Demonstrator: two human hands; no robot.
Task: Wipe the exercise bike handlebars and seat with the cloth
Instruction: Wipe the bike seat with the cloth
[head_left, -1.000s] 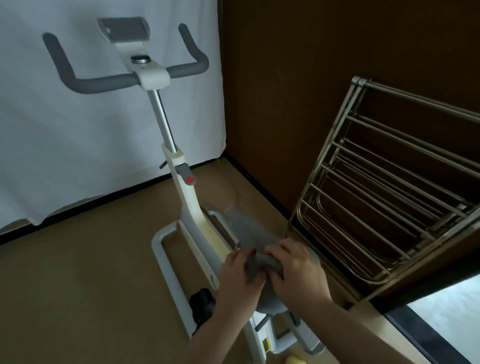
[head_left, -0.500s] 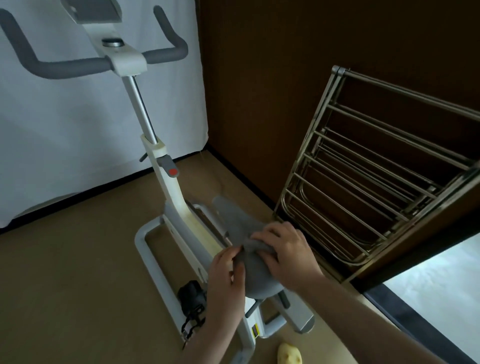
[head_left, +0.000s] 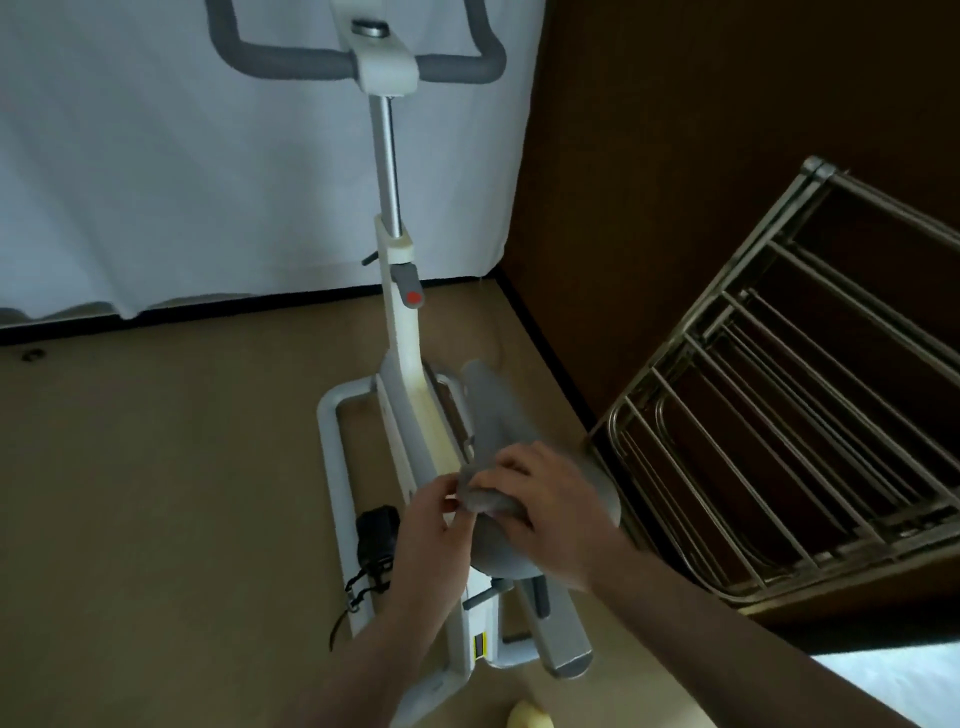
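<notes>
While both hands work at the seat (head_left: 498, 415) near the frame's lower middle, the handlebars (head_left: 291, 60) stand far off at the top, untouched by either; judged so, the seat wipe is underway and the handlebars remain. Head view: the right hand (head_left: 550, 512) curls over the bunched grey cloth (head_left: 485, 499), gripping it on the seat. The left hand (head_left: 431, 525) pinches the cloth's left edge.

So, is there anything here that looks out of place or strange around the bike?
Mostly tidy. Two small things: a yellowish object lies on the floor near the bike base, cut off by the frame edge, so I cannot tell what it is. A metal rack stands tilted against the brown wall, close to the seat.
</notes>
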